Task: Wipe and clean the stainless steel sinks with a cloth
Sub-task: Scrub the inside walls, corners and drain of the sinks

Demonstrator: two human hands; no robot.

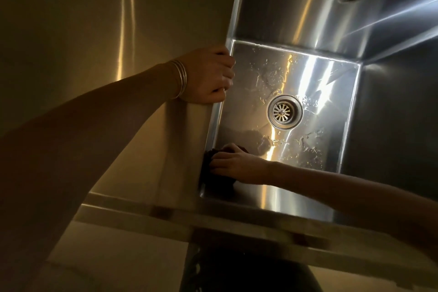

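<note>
The cloth (219, 181) is gripped under the right hand (237, 165) and pressed into the sink (315, 78) corner for scrubbing; beyond it, the edge is clasped by the left hand (211, 76), probably for bracing.

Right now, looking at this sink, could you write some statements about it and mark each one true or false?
1. The right hand holds a dark cloth in the near left corner of the sink. True.
2. The left hand holds a sponge over the drain. False: it grips the sink's left rim and holds no sponge.
3. A plug covers the drain. False: the strainer is open to view.
4. Water marks lie on the sink floor around the drain. True.
5. The bangles are on the right wrist. False: they are on the left wrist.
</note>
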